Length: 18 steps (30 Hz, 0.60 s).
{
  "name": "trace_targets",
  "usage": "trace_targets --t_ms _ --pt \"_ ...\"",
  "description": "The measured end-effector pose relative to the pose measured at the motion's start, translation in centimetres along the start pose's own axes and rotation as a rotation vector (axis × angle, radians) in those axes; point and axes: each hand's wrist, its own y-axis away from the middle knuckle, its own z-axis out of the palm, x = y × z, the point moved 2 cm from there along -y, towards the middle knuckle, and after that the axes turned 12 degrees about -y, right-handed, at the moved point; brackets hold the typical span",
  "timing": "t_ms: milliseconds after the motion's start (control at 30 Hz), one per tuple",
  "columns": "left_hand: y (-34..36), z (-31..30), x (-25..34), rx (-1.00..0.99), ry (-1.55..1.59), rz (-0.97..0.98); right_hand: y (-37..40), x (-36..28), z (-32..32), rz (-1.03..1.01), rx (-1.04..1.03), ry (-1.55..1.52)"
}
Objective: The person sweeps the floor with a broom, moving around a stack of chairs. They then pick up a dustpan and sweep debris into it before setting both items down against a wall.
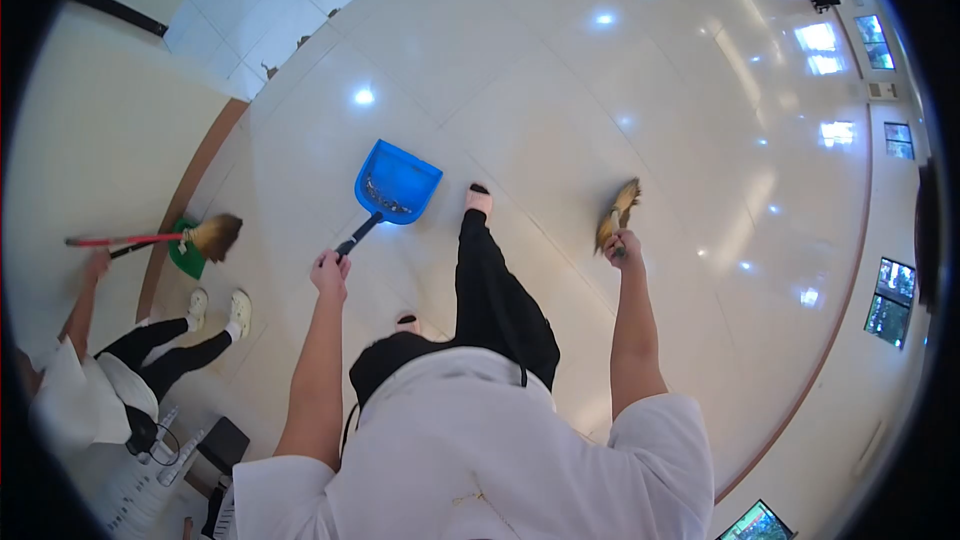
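My left hand (330, 273) is closed around the black handle of a blue dustpan (408, 175). Grey debris lies along the pan's inner edge by the handle. Out to the right, my right hand (622, 248) grips a broom (620, 210) by its handle, with the tan bristles pointing away from me over the tiled floor (530, 70). The dustpan is forward and left of my leading foot, and the broom is to the right of that foot.
At the left, another person (95, 390) holds a broom with a red handle (125, 239) and a green dustpan (187, 248). Brown trim (200, 150) edges the floor there. Small dark bits (269, 71) lie near a bluish tiled area. Windows (890, 302) line the right wall.
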Motion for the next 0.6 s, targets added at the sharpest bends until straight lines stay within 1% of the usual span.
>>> trace_targets --t_ms 33,67,100,133,200,267,300,367,400,467,500,567,600 --pt "0.5 1.9 0.6 0.008 0.008 -0.01 -2.2 -1.8 2.8 -0.176 0.01 0.043" --pt "0.9 3.5 1.1 0.016 0.011 -0.024 -4.1 -3.6 5.1 -0.181 0.118 0.04" --pt "1.0 5.3 1.9 0.031 -0.008 -0.032 -4.4 -5.1 8.0 -0.259 0.043 0.223" --pt "1.1 7.2 2.7 0.018 0.032 -0.047 -6.7 -6.7 9.9 -0.256 0.082 0.151" --pt "0.7 10.4 3.5 0.009 0.093 -0.065 -6.1 -8.4 15.6 -0.289 0.06 0.233" --pt "0.2 13.9 4.9 0.013 0.12 -0.067 -7.2 -9.1 19.9 -0.341 0.055 0.492" --pt "-0.2 15.6 5.5 0.034 0.107 -0.072 -9.2 -9.5 20.9 -0.326 0.059 0.505" --pt "-0.4 18.6 6.6 0.077 0.092 -0.076 -13.4 -9.1 22.5 -0.624 -0.338 1.786" --pt "-0.4 20.0 7.1 0.1 0.09 -0.075 -12.0 -8.2 23.8 -0.613 -0.35 1.791" --pt "-1.4 22.1 7.1 0.116 0.073 -0.071 -6.9 -5.5 27.2 -0.452 -0.074 1.319" --pt "-2.1 23.0 7.1 0.115 0.058 -0.062 -6.6 -4.1 27.4 -0.449 -0.08 1.326" --pt "-3.1 24.9 7.3 0.138 0.035 -0.05 -6.5 -2.0 27.3 -0.528 -0.172 1.556" --pt "-3.4 25.2 7.0 0.156 0.004 -0.039 -6.3 -1.2 26.4 -0.524 -0.174 1.567"
